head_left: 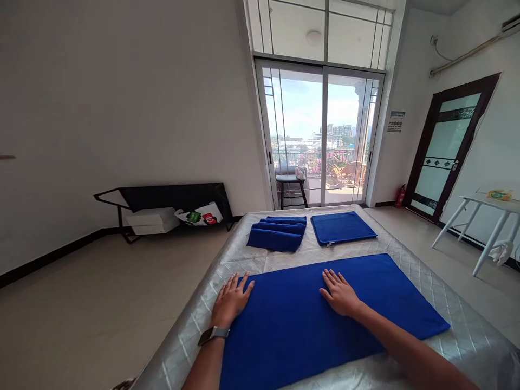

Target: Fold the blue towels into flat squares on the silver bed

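A large blue towel [309, 319] lies spread flat across the near part of a quilted silver mattress [439, 287]. My left hand [231, 299] rests palm down on the towel's left edge, fingers stretched out, a watch on the wrist. My right hand [339, 292] lies flat on the towel's middle, fingers extended and holding nothing. Further back sit a stack of folded blue towels [278, 233] and, to its right, a single folded blue towel [341, 227] lying flat.
A low black shelf [170, 196] with white boxes and a bag stands along the left wall. Glass sliding doors [323, 135] open onto a balcony behind a stool [291, 184]. A white table [487, 208] stands at right, near a dark-framed door [450, 146].
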### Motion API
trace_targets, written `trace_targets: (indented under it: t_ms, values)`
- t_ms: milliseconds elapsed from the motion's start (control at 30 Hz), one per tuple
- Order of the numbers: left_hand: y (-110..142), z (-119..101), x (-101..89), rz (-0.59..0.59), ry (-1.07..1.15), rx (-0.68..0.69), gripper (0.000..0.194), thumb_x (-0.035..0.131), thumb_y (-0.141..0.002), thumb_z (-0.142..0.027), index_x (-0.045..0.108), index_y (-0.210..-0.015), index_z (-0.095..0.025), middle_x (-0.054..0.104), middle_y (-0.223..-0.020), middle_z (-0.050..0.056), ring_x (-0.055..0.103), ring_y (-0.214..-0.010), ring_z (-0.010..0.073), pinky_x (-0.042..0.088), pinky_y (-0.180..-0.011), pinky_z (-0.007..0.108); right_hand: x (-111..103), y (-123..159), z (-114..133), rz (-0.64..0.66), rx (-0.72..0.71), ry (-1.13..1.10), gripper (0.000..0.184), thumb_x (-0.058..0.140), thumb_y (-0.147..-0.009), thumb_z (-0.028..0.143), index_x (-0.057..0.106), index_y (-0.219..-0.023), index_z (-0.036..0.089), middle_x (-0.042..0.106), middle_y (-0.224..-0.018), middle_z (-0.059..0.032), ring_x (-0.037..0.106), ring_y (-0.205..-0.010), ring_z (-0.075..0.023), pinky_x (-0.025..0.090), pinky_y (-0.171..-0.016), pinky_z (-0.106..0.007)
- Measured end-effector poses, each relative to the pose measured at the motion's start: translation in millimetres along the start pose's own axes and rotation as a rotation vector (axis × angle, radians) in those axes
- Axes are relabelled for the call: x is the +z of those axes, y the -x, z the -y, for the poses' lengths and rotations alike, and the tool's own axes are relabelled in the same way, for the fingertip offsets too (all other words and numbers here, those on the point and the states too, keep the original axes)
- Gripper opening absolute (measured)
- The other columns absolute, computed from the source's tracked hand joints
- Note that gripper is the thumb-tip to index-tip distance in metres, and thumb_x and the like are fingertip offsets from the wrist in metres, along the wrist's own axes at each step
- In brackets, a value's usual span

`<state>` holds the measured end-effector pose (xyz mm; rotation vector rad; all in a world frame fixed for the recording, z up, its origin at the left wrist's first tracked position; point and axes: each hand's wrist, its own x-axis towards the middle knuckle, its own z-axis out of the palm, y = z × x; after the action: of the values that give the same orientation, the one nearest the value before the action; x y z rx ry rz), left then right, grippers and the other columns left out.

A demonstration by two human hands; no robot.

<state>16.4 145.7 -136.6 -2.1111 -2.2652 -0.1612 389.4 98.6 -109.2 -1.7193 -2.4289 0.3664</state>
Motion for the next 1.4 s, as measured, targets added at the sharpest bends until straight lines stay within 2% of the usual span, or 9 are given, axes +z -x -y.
trace_targets:
  t_ms: [300, 400, 500, 600, 767, 900, 1000, 1267, 1400]
  values:
    - [-2, 3, 9.0, -0.065, 0.011, 0.011, 0.06, 0.034, -0.098, -0.046, 0.045, -0.151, -0.02, 0.044, -0.158, 0.012, 0.036, -0.148, 0.0286, 0.03, -0.12, 0.047, -53, 45, -174, -0.082, 0.506, 0.172, 0.068, 0.018, -0.101, 0.048, 0.027, -0.16, 0.015, 0.025, -0.166, -0.0079, 0.02, -0.153, -0.0223, 0.019, -0.124, -0.044]
    - [-1, 3, 8.7, -0.063, 0.009, 0.017, 0.059, 0.034, -0.098, -0.044, 0.045, -0.151, -0.021, 0.046, -0.157, 0.011, 0.036, -0.148, 0.0277, 0.029, -0.121, 0.047, -68, 55, -204, -0.097, 0.657, 0.202, 0.065, 0.019, -0.101, 0.041, 0.029, -0.159, 0.014, 0.028, -0.165, -0.011, 0.023, -0.153, -0.0247, 0.021, -0.123, -0.048]
    - [-1, 0, 4.3, -0.04, 0.015, -0.005, 0.059, 0.033, -0.099, -0.046, 0.045, -0.151, -0.02, 0.045, -0.158, 0.011, 0.034, -0.149, 0.028, 0.027, -0.122, 0.046, -76, 48, -189, -0.16, 0.644, 0.254, 0.062, 0.021, -0.1, 0.033, 0.032, -0.158, 0.013, 0.032, -0.163, -0.013, 0.023, -0.152, -0.0264, 0.019, -0.123, -0.051]
    - [1, -4, -2.0, -0.014, 0.033, -0.03, 0.062, 0.032, -0.099, -0.049, 0.045, -0.151, -0.019, 0.041, -0.16, 0.013, 0.032, -0.15, 0.0284, 0.027, -0.122, 0.045, -68, 20, -131, -0.191, 0.478, 0.274, 0.06, 0.023, -0.102, 0.034, 0.033, -0.158, 0.015, 0.03, -0.164, -0.0092, 0.02, -0.153, -0.0228, 0.016, -0.124, -0.044]
    - [3, -4, -7.5, 0.006, 0.086, -0.02, 0.064, 0.032, -0.098, -0.051, 0.043, -0.152, -0.018, 0.041, -0.16, 0.013, 0.031, -0.15, 0.0294, 0.026, -0.122, 0.047, -25, -30, -12, -0.087, 0.033, 0.102, 0.063, 0.019, -0.104, 0.048, 0.03, -0.159, 0.019, 0.026, -0.166, -0.0049, 0.016, -0.154, -0.0195, 0.014, -0.125, -0.039]
    - [3, -1, -4.7, -0.022, 0.092, -0.001, 0.063, 0.032, -0.097, -0.051, 0.044, -0.151, -0.021, 0.043, -0.159, 0.011, 0.034, -0.149, 0.0302, 0.028, -0.121, 0.05, -4, -42, 21, 0.01, -0.067, 0.005, 0.066, 0.022, -0.102, 0.054, 0.03, -0.159, 0.021, 0.026, -0.165, -0.0046, 0.017, -0.154, -0.0207, 0.013, -0.125, -0.041]
    - [2, 0, -1.5, -0.034, 0.089, -0.009, 0.062, 0.032, -0.098, -0.049, 0.044, -0.151, -0.021, 0.043, -0.159, 0.011, 0.034, -0.149, 0.0298, 0.028, -0.121, 0.05, -7, -37, -5, 0.012, -0.007, 0.021, 0.067, 0.021, -0.102, 0.055, 0.028, -0.16, 0.023, 0.025, -0.166, -0.0035, 0.016, -0.154, -0.0209, 0.012, -0.125, -0.042]
    - [-1, 0, 2.5, -0.018, 0.041, -0.012, 0.061, 0.033, -0.099, -0.047, 0.04, -0.153, -0.02, 0.04, -0.161, 0.012, 0.032, -0.15, 0.0276, 0.024, -0.123, 0.047, -55, 0, -156, -0.036, 0.427, 0.207, 0.063, 0.019, -0.103, 0.045, 0.029, -0.159, 0.018, 0.025, -0.166, -0.0065, 0.02, -0.153, -0.0207, 0.018, -0.124, -0.043]
    - [-2, 0, 2.9, -0.007, 0.028, -0.031, 0.061, 0.032, -0.1, -0.048, 0.039, -0.154, -0.022, 0.039, -0.161, 0.011, 0.031, -0.151, 0.0262, 0.024, -0.123, 0.045, -70, 14, -197, -0.063, 0.547, 0.216, 0.065, 0.017, -0.103, 0.04, 0.029, -0.158, 0.008, 0.025, -0.165, -0.0113, 0.022, -0.153, -0.022, 0.023, -0.123, -0.042]
